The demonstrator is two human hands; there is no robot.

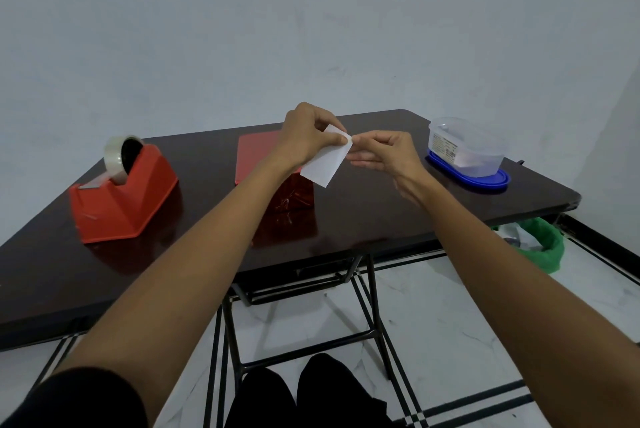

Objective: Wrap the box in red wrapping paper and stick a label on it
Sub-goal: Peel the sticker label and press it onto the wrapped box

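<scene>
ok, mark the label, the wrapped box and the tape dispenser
label (323, 166), head view, middle of the white sheet.
wrapped box (258, 159), head view, bare red top face.
tape dispenser (128, 195), head view, red body's side.

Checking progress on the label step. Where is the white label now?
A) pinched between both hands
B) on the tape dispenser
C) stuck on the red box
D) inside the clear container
A: the left hand and right hand both pinch the label at its top corner, held up over the box.
</scene>
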